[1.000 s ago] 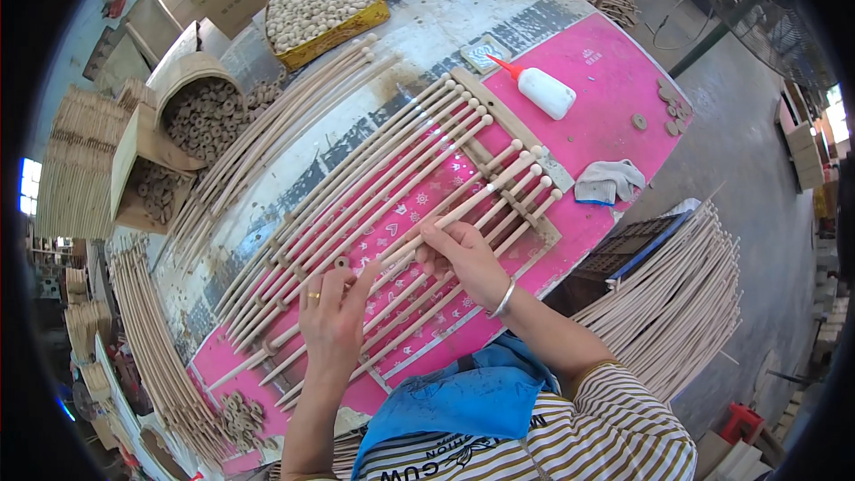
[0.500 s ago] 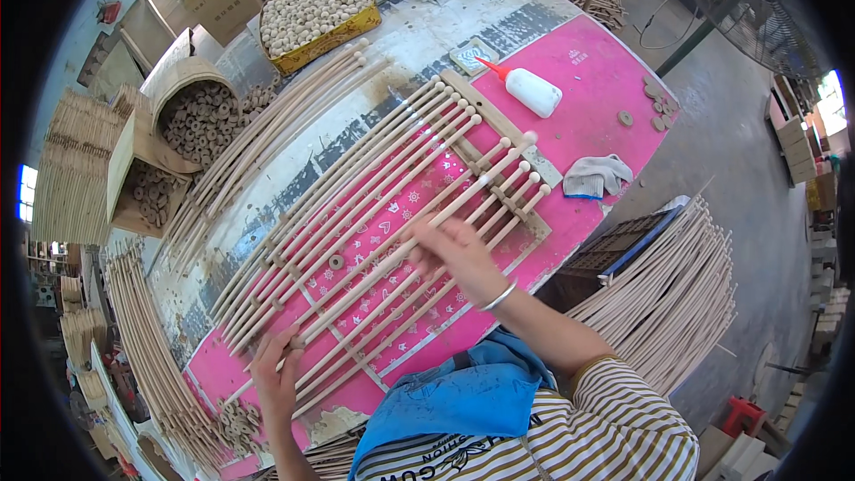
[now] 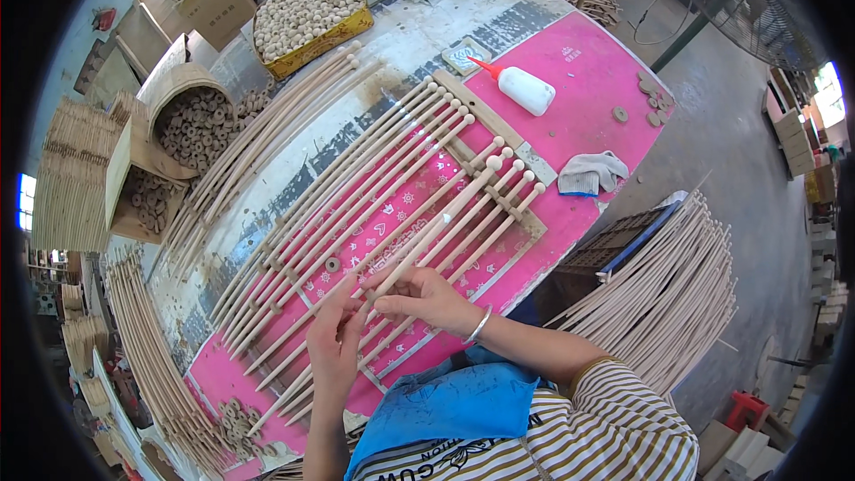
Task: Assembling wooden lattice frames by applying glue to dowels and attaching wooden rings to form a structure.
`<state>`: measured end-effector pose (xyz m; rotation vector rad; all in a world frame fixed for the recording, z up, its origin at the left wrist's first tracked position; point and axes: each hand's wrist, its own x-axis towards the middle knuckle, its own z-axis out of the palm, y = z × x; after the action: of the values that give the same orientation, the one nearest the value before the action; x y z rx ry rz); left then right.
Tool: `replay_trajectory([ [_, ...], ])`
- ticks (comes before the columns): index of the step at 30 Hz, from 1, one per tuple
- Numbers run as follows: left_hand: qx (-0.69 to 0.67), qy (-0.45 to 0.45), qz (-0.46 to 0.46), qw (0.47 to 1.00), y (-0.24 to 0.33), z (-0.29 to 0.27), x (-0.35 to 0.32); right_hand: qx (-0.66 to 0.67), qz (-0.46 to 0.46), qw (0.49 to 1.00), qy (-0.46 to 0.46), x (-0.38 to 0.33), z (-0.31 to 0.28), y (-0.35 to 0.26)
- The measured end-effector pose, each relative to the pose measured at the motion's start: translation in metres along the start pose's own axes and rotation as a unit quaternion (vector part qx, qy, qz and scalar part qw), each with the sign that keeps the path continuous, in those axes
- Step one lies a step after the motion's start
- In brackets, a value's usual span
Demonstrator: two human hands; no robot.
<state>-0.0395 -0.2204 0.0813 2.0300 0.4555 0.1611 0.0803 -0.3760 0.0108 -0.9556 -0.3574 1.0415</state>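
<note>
The right hand (image 3: 426,297) is gripping a ball-tipped stick (image 3: 443,224) while the left hand (image 3: 333,335), its hold unclear, is curling alongside.

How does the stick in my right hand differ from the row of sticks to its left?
The held stick is gripped by your right hand, while the row of sticks lies with no hand on it. The held stick looks thicker than any in the row of sticks, perhaps only because it's closer to view. Both are pale wood with round ball ends.
</note>
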Motion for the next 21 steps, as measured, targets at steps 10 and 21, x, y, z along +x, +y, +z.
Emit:
replay_trajectory([
  [10, -0.016, 0.015, -0.035, 0.999, -0.008, -0.015, -0.018, -0.022, -0.061, 0.99, 0.128, -0.007, -0.051, -0.046],
  [21, 0.045, 0.003, 0.011, 0.999, -0.001, -0.016, -0.013, 0.005, -0.071, 0.99, 0.122, -0.016, -0.056, -0.053],
])
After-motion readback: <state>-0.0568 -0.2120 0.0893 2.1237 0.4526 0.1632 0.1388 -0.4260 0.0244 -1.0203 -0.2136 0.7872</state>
